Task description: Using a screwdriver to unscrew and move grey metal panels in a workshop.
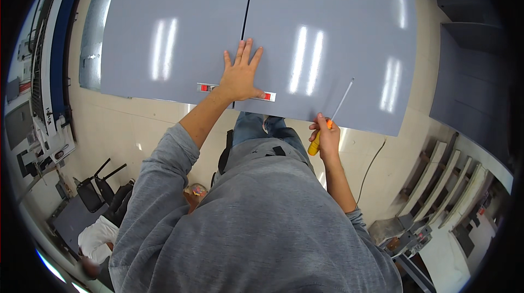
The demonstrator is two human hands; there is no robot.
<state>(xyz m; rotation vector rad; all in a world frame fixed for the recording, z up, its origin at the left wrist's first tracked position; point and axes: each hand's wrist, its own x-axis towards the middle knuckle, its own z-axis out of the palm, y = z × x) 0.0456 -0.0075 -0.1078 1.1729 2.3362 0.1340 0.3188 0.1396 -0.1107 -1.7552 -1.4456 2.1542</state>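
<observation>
Two smooth grey panels, a left one (204, 14) and a right one (360, 25), lie side by side with a narrow dark gap between them. My left hand (238, 79) is open with fingers spread, palm down near the panels' front edge. Beneath it a slim silver bar (271, 97) with red inserts crosses the gap; the hand hides its middle. In my right hand (327, 139), by the right panel's front edge, is a screwdriver (342, 101) with a yellow and orange handle. Its shaft points up and away over the panel, and its tip touches no fastener that I can see.
A thin dark cable (369, 172) runs along the tiled floor at the right. Further right stands a rack of pale slats (445, 184). Grey panels (469, 74) stand at the far right. A black chair (93, 193) and a person in white (98, 238) are at the lower left.
</observation>
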